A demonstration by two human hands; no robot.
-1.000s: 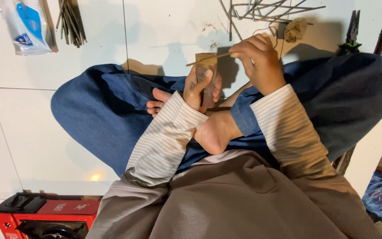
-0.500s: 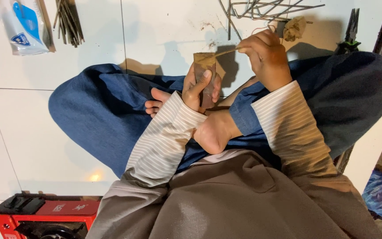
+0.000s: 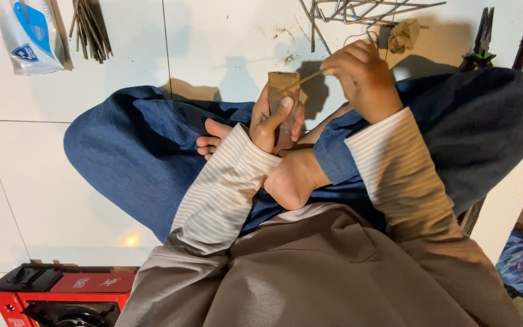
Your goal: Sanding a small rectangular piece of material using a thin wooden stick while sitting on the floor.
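I sit cross-legged on a white tiled floor in blue trousers. My left hand (image 3: 272, 121) grips a brown rectangular block (image 3: 283, 91), held upright above my bare foot. My right hand (image 3: 363, 79) is closed around a thin tan stick (image 3: 305, 77) whose tip touches the block's upper part. A thin wire loops near my right fingers. Striped cuffs cover both wrists.
A bundle of thin metal rods (image 3: 358, 11) lies on the floor beyond my hands, with a crumpled brown wad (image 3: 405, 35) and green-handled pliers (image 3: 482, 42). Dark sticks (image 3: 92, 30) and a white-blue packet (image 3: 26, 36) lie far left. A red portable stove (image 3: 62, 293) sits at bottom left.
My right hand has shifted slightly to the right, drawing the stick across the block. My left hand keeps the block in the same place.
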